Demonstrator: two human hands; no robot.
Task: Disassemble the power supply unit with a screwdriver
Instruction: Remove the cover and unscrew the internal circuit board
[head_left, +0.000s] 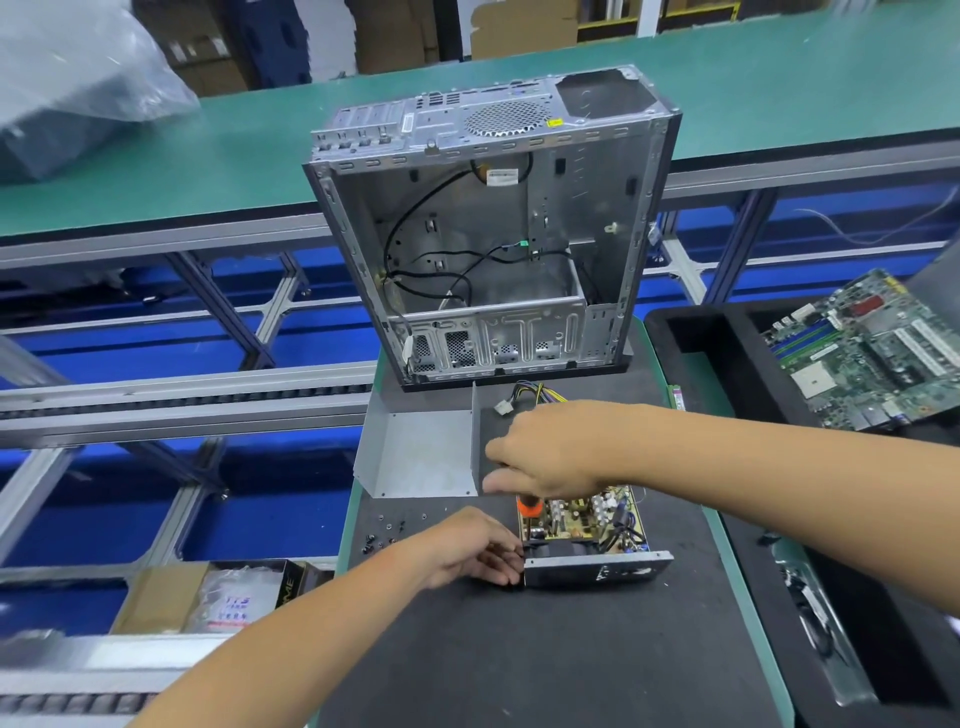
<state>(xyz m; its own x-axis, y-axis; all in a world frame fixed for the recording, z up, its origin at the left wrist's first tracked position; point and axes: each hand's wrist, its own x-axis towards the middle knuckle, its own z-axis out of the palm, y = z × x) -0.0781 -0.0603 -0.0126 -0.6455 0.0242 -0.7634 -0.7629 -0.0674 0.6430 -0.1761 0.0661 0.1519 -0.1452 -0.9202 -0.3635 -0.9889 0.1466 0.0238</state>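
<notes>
The power supply (587, 540) lies open on the black mat (545, 649) of the counter (748, 597), near the middle of the view, its circuit board (576, 514) exposed and its grey metal front wall (597, 569) facing the person. A bundle of yellow and black wires (535, 392) with a white plug shows just behind it.

The right hand (545, 452) hangs over the left part of the board, fingers curled round the screwdriver (530, 506); only the orange part of the handle shows below the fist, standing roughly upright, and the tip is hidden among the parts. The left hand (478, 545) rests on the mat at the left end of the supply, fingers curled against its corner; whether they really grip the casing or only brace it I cannot tell.

Just left of the right hand, the bent grey cover (415, 452) lies on the mat, one wall standing up. Several small dark screws (387, 530) are scattered in front of it, near the left hand.

Behind all this an empty computer case (488, 234) stands open toward the person, black cables (415, 265) loose inside. To the right, a motherboard (872, 353) sits in a black foam tray (717, 364). At lower left is a cardboard box (156, 597) holding plastic bags.
</notes>
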